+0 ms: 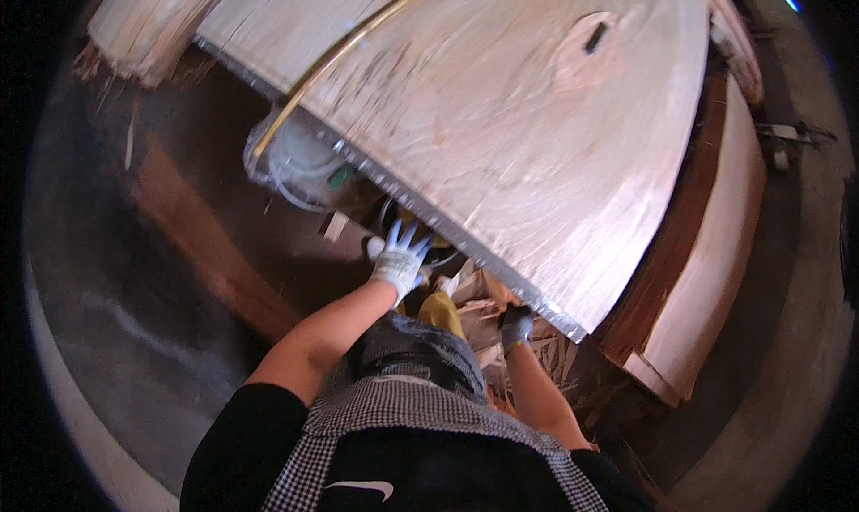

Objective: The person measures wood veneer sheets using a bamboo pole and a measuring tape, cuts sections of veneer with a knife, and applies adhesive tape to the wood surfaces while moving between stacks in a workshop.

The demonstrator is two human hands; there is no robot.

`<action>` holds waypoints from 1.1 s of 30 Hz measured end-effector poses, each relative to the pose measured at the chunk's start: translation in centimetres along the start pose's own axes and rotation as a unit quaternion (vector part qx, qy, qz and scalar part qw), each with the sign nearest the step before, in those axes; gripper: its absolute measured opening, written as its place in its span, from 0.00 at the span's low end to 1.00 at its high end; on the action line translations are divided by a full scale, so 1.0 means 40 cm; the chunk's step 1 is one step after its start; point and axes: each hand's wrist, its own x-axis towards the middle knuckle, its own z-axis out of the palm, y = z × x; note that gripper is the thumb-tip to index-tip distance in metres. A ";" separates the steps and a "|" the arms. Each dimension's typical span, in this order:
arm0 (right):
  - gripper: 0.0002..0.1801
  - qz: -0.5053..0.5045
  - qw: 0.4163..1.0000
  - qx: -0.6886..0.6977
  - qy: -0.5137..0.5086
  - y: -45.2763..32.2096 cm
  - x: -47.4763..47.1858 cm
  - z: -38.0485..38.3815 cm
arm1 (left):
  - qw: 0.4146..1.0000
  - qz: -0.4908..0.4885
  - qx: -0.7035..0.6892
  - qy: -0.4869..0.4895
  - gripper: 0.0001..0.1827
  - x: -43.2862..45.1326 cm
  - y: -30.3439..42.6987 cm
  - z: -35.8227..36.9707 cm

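Observation:
A broad pale wood veneer sheet [483, 122] lies on a worktable with a metal edge strip [429, 210]. My left hand [400, 263], in a white glove with bluish fingertips, is just short of that edge. Its fingers are spread and nothing shows in them. Close to the table's near corner is my right hand [517, 325], gloved and in shadow. Its fingers are partly hidden by the edge, so I cannot tell whether it grips anything. A thin brass-coloured curved rod [349, 42] arches over the sheet. An oval patch [577, 65] in the veneer has a dark slot.
A clear plastic container [302, 163] with a looped hose sits under the table's left edge. Veneer scraps [486, 294] litter the floor by my feet. Stacked veneer [704, 263] stands at the right, and another veneer stack [154, 28] at upper left.

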 end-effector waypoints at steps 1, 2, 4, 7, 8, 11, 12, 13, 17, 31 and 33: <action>0.12 -0.026 0.996 -0.077 -0.046 -0.074 -0.072 0.008 | 1.000 -0.013 -0.015 0.015 0.38 -0.019 0.009 -0.027; 0.11 -0.070 0.979 -0.165 -0.092 -0.176 -0.156 0.026 | 0.999 -0.007 -0.029 -0.020 0.39 -0.038 0.024 -0.061; 0.08 -0.188 0.934 -0.258 -0.160 -0.339 -0.308 0.051 | 0.985 0.058 -0.151 -0.066 0.40 -0.070 0.069 -0.154; 0.06 -0.302 0.933 -0.080 -0.181 -0.352 -0.306 0.073 | 0.949 0.216 -0.231 -0.016 0.36 -0.093 0.107 -0.242; 0.06 -0.227 0.953 -0.056 -0.194 -0.488 -0.374 0.076 | 0.947 0.191 -0.254 0.042 0.30 -0.101 0.104 -0.266; 0.08 -0.190 0.954 0.116 -0.199 -0.602 -0.370 0.046 | 0.898 0.116 -0.418 0.071 0.13 -0.075 0.102 -0.350; 0.08 -0.160 0.928 0.235 -0.243 -0.612 -0.357 0.035 | 0.865 0.114 -0.477 0.109 0.12 -0.066 0.110 -0.368; 0.10 -0.131 0.917 0.275 -0.256 -0.623 -0.351 0.029 | 0.854 0.110 -0.490 0.135 0.12 -0.052 0.123 -0.384; 0.20 -0.050 0.898 0.334 -0.284 -0.696 -0.340 0.007 | 0.880 0.097 -0.428 0.181 0.12 0.003 0.167 -0.492; 0.10 -0.151 0.944 -0.050 -0.290 -1.137 0.228 -0.078 | 0.918 0.025 -0.334 0.213 0.14 0.413 0.122 -0.569; 0.09 -0.183 0.932 -0.139 -0.282 -1.206 0.239 -0.022 | 0.918 -0.028 -0.273 0.288 0.18 0.467 0.070 -0.595</action>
